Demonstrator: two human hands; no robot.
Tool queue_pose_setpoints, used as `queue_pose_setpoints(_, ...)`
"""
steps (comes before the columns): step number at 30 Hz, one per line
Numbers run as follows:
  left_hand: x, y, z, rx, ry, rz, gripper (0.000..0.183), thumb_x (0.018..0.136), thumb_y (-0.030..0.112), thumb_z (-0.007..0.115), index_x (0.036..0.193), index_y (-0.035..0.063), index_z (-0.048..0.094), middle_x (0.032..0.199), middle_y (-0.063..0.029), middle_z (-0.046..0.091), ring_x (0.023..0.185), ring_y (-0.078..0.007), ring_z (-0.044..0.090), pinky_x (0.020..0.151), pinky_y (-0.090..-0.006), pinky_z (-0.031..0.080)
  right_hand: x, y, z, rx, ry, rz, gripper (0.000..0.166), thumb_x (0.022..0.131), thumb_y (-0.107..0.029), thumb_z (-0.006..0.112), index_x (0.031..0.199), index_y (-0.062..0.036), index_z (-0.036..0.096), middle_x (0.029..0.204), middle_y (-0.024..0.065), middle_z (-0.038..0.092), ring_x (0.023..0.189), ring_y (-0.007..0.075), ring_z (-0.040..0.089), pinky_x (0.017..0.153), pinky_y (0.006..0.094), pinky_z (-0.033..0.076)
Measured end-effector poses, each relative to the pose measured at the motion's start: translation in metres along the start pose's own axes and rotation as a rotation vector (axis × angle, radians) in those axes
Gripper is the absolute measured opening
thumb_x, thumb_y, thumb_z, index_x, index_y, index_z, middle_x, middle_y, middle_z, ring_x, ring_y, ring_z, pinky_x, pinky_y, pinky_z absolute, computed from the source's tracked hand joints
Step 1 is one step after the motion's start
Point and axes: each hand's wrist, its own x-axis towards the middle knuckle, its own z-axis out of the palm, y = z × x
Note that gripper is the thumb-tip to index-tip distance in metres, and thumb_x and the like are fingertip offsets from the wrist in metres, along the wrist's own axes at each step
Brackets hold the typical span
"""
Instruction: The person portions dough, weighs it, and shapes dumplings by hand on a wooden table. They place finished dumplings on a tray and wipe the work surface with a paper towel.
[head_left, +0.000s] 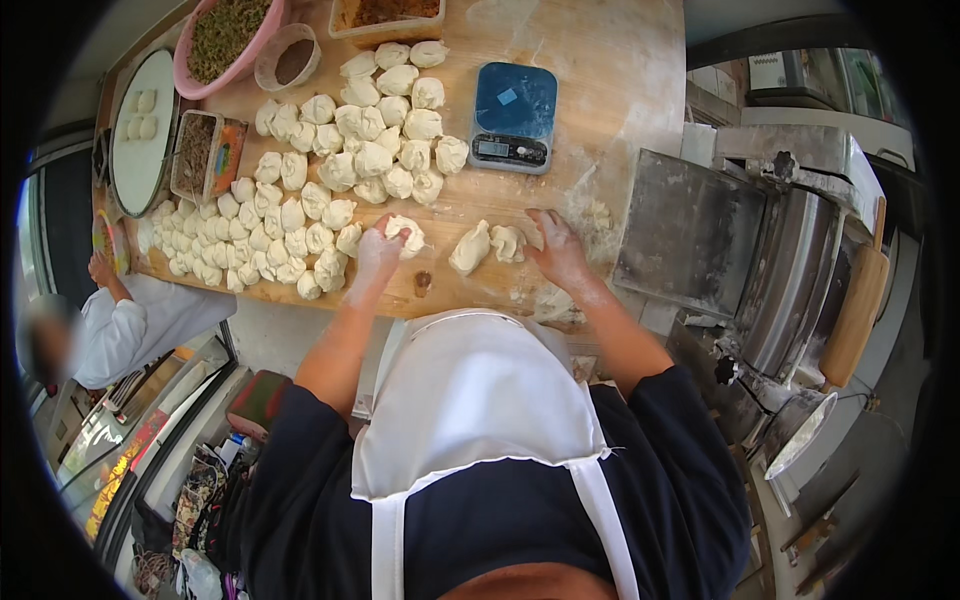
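My left hand (381, 251), dusted with flour, has its fingers on a piece of dough (407, 237) at the right edge of the many dough pieces (292, 217) spread over the wooden table. To the right lie two separate dough lumps, a longer one (470, 248) and a rounder one (508, 244). My right hand (556, 244) is just right of the rounder lump, its fingers spread and empty. Beyond them stands a blue-topped digital kitchen scale (514, 101) with nothing on its platform.
Fillings stand in a pink basin (276, 34), a small plastic bowl (311, 67) and plastic tubs (386, 34). A round tray (139, 172) holds several dough balls. A floury steel machine (694, 232) with a rolling pin (856, 315) adjoins the table's right side. A co-worker (142, 322) is at far left.
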Motion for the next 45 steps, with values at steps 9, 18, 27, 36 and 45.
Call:
queue_pose_setpoints(9,-0.017,0.035,-0.008,0.349,-0.059,0.136,0.051,0.085,0.025,0.064,0.131,0.0075,0.052,0.107,-0.0236,0.065,0.1,-0.0378,0.062,0.084,-0.043,0.049,0.009,0.0,0.029,-0.229,-0.088,-0.103,0.057,0.073,-0.018,0.077,0.124,-0.0097,0.053,0.118,0.019,0.056,0.109,0.0381,0.054,0.094,0.0431,0.046)
queue_pose_setpoints(18,-0.03,0.023,-0.017,0.236,0.074,0.097,0.055,0.083,0.015,0.06,0.134,0.0013,0.046,0.117,-0.0236,0.059,0.106,-0.0407,0.058,0.09,-0.0443,0.046,0.147,-0.027,-0.064,-0.045,0.456,-0.136,0.048,0.076,-0.012,0.073,0.12,-0.0065,0.054,0.104,0.0211,0.063,0.094,0.041,0.061,0.079,0.0449,0.051)
queue_pose_setpoints(27,-0.057,0.025,-0.014,0.519,0.185,0.446,0.037,0.081,0.009,0.063,0.116,0.0031,0.057,0.114,-0.0177,0.058,0.101,-0.0364,0.058,0.088,-0.0442,0.047,0.089,-0.029,-0.038,0.182,0.378,-0.099,0.041,0.078,-0.006,0.071,0.116,-0.0032,0.056,0.094,0.0157,0.064,0.08,0.028,0.064,0.069,0.038,0.052)
queue_pose_setpoints(36,-0.067,0.062,0.004,0.576,-0.134,0.426,0.042,0.083,0.02,0.067,0.118,0.0009,0.054,0.119,-0.0175,0.056,0.106,-0.035,0.055,0.091,-0.0432,0.046,-0.047,0.034,0.034,0.156,-0.006,0.127,0.039,0.078,-0.008,0.068,0.115,-0.0067,0.056,0.096,0.0159,0.066,0.08,0.028,0.066,0.071,0.0393,0.053)
queue_pose_setpoints(45,-0.055,0.074,0.076,0.694,-0.257,0.433,0.064,0.071,0.023,0.076,0.124,0.0024,0.048,0.113,-0.0187,0.056,0.106,-0.0379,0.056,0.089,-0.0435,0.049,-0.016,-0.005,0.039,0.098,0.015,-0.01,0.056,0.078,-0.011,0.067,0.131,-0.0062,0.046,0.111,0.0197,0.061,0.098,0.0357,0.062,0.084,0.0424,0.051)
